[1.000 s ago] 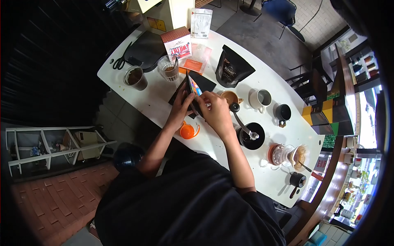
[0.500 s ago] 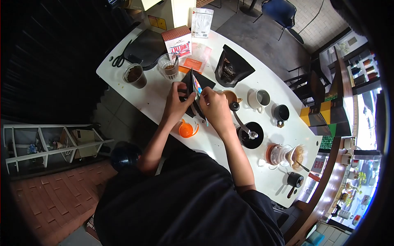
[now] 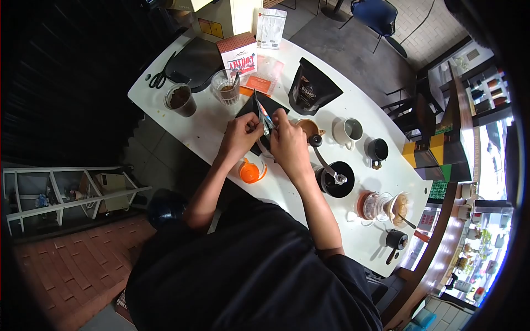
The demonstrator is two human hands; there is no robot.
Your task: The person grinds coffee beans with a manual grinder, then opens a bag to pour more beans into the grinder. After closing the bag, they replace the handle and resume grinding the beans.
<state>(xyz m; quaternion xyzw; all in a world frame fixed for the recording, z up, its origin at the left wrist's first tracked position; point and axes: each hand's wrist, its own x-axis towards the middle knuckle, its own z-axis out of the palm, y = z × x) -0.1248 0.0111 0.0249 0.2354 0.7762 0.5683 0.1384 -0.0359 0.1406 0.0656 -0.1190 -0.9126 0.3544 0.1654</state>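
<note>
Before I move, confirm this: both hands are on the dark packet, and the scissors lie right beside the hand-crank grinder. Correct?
Not quite: the head view shows the scissors beside the cup of dark grounds, well away from the hand-crank grinder. The rest holds: left hand and right hand are both on the dark packet.

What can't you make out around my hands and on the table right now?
All in the head view:
- Front of the thin dark packet with a multicoloured strip: turned nearly edge-on, partly covered by both hands.
- Right hand's fingertips: mostly hidden by the hand itself.
- Small print on the upright white pouch: too small.
- Top of the blue chair: cut off by the upper edge.
</note>
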